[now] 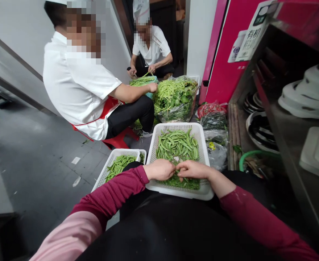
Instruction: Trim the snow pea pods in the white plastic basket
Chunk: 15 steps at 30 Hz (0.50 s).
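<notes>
A white perforated plastic basket (204, 146) sits in front of me at my lap. Green pea pods (177, 143) are heaped in its far half, with finer green trimmings (185, 184) in the near half. Over its middle, my left hand (161, 169) is closed, the fingers curled in. My right hand (193, 169) meets it at the fingertips, thumb and forefinger pinched while the other fingers bend down. Whatever sits between the fingertips is too small to make out. Beside my left forearm, a second white basket (105, 176) holds more pea pods (120, 165).
A co-worker (80, 83) sits on a red stool (121, 139) at left; another person (151, 47) crouches at the back. Beyond my basket is a big bag of leafy stems (175, 96). Plastic bags (215, 127), a green tub (250, 154) and a metal shelf (290, 127) stand right.
</notes>
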Motion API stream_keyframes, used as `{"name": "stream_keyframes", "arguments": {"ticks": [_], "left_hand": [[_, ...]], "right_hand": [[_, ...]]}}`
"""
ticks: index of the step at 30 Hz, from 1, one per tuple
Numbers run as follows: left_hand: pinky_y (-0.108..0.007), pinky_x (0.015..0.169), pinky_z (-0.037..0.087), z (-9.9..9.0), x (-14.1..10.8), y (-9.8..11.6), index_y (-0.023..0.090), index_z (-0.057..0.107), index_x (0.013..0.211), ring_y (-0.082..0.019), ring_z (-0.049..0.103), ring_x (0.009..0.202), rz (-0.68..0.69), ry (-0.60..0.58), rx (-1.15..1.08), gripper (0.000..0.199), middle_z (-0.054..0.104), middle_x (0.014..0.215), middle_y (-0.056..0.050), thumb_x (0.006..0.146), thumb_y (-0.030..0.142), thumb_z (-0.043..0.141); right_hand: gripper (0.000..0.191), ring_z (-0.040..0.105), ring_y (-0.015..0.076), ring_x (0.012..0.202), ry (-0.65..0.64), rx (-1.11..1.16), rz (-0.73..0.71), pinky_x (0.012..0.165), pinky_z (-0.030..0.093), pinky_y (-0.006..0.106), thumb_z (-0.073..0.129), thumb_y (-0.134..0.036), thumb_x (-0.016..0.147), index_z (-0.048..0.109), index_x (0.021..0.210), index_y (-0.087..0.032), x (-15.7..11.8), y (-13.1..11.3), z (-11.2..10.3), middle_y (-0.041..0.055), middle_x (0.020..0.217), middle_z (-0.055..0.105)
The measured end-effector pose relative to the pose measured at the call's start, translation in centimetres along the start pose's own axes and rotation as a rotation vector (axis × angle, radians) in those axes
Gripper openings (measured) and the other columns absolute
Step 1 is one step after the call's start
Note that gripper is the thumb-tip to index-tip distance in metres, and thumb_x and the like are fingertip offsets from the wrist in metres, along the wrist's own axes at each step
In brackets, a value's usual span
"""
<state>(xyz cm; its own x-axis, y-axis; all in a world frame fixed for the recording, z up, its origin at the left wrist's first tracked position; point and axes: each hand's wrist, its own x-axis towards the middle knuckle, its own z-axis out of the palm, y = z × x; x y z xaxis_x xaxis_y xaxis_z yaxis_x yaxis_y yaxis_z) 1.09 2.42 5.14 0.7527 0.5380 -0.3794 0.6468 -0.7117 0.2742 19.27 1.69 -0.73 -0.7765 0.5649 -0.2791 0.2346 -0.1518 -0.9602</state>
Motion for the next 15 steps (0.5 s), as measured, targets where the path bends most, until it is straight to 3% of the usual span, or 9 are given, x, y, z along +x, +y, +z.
{"name": "stream_keyframes", "arguments": {"ticks": [3,4,6,7,10,11,13,15], "left_hand": [[-0.021,0.046,0.039,-0.1,0.0,-0.4,0.014,0.055,0.063,-0.009,0.044,0.042,0.032,-0.188,-0.466,0.022,0.048,0.050,0.000,0.078,0.025,0.042],[-0.020,0.042,0.036,0.3,0.0,-0.5,0.014,0.055,0.065,-0.008,0.039,0.038,0.011,-0.200,-0.629,0.025,0.045,0.047,0.002,0.079,0.027,0.040],[-0.019,0.038,0.033,1.9,0.1,-0.4,0.012,0.055,0.071,-0.006,0.033,0.035,-0.090,-0.107,-0.838,0.032,0.040,0.046,0.003,0.083,0.031,0.032],[-0.019,0.038,0.033,3.0,0.2,-0.3,0.012,0.056,0.074,-0.006,0.033,0.035,-0.143,-0.056,-0.858,0.033,0.039,0.047,0.003,0.083,0.030,0.029],[-0.021,0.052,0.043,5.9,0.1,0.3,0.012,0.057,0.085,-0.009,0.048,0.053,-0.212,-0.030,-0.599,0.024,0.049,0.064,-0.002,0.080,0.023,0.036],[-0.022,0.061,0.045,6.5,0.1,0.4,0.014,0.057,0.092,-0.011,0.053,0.065,-0.194,-0.014,-0.459,0.023,0.052,0.076,-0.004,0.077,0.021,0.042],[-0.025,0.076,0.044,6.8,0.1,0.2,0.019,0.049,0.111,-0.016,0.053,0.087,-0.168,0.085,-0.220,0.039,0.049,0.100,-0.007,0.072,0.017,0.048],[-0.029,0.080,0.044,6.3,0.6,-0.5,0.018,0.043,0.118,-0.019,0.051,0.095,-0.251,0.166,-0.062,0.044,0.043,0.109,-0.010,0.074,0.015,0.046]], "right_hand": [[0.018,0.049,0.0090,0.046,-0.148,-0.059,-0.058,0.042,0.035,0.020,0.056,-0.032,0.073,0.063,0.078,-0.017,-0.5,-0.8,0.5,0.0013,0.068,0.067],[0.018,0.051,0.0097,0.048,-0.158,-0.048,-0.082,0.044,0.037,0.021,0.054,-0.032,0.074,0.064,0.079,-0.017,-0.6,-1.0,0.5,0.0019,0.071,0.067],[0.019,0.054,0.0107,0.052,-0.019,-0.005,-0.130,0.049,0.040,0.022,0.052,-0.030,0.075,0.064,0.079,-0.016,-0.6,-1.0,-0.2,0.0028,0.074,0.068],[0.018,0.055,0.0109,0.052,0.151,0.026,-0.148,0.051,0.041,0.023,0.050,-0.030,0.075,0.063,0.078,-0.016,-0.5,-0.8,-0.8,0.0030,0.073,0.067],[0.016,0.056,0.0110,0.054,0.821,0.189,-0.175,0.054,0.043,0.024,0.050,-0.030,0.073,0.059,0.076,-0.017,-0.2,0.1,-3.4,0.0023,0.070,0.065],[0.015,0.056,0.0112,0.055,0.977,0.273,-0.178,0.056,0.044,0.024,0.050,-0.030,0.072,0.058,0.076,-0.017,-0.1,0.4,-4.3,0.0019,0.070,0.064],[0.014,0.057,0.0115,0.057,1.094,0.429,-0.169,0.057,0.045,0.025,0.052,-0.030,0.069,0.057,0.075,-0.018,0.1,0.9,-5.3,0.0008,0.068,0.062],[0.011,0.055,0.0109,0.054,1.041,0.493,-0.148,0.054,0.045,0.023,0.054,-0.027,0.065,0.057,0.070,-0.018,0.5,1.2,-5.2,-0.0008,0.062,0.059]]}}
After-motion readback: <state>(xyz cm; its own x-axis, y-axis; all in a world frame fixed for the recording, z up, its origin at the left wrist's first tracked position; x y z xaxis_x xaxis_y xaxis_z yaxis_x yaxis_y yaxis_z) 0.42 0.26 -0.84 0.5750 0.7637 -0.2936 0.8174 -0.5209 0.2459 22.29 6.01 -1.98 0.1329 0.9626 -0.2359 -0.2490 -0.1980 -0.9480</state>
